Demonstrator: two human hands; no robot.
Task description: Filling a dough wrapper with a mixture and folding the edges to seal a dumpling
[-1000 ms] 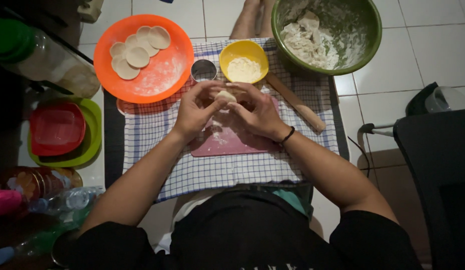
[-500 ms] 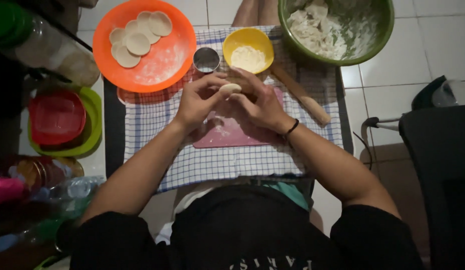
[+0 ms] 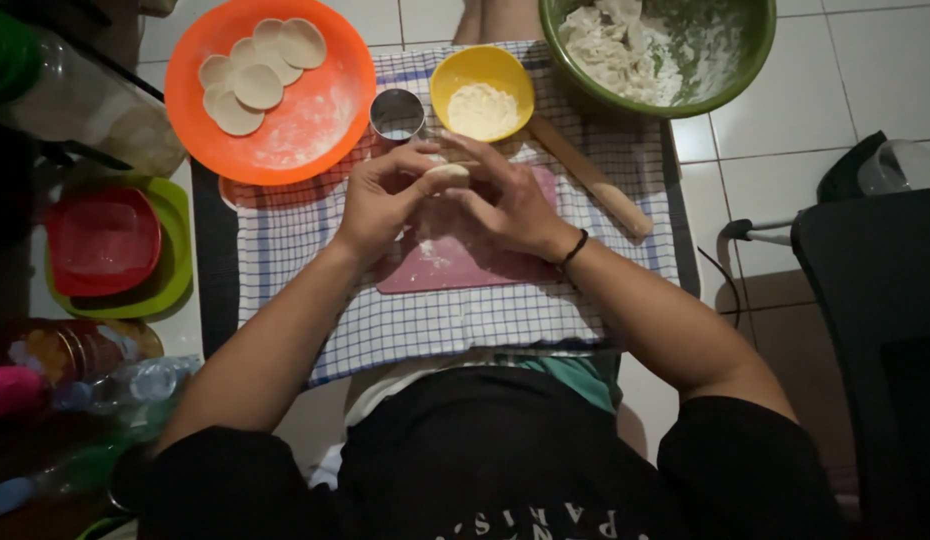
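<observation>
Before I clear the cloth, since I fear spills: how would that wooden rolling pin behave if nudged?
The rolling pin looks round and smooth, so it would probably roll sideways. It lies aslant on the checked cloth, which may slow it. It looks stiff and solid, unlikely to bend or break.

A small pale dough piece (image 3: 447, 176) sits pinched between both hands' fingertips (mostly hidden by them). It hovers above a pink board (image 3: 455, 265).
</observation>
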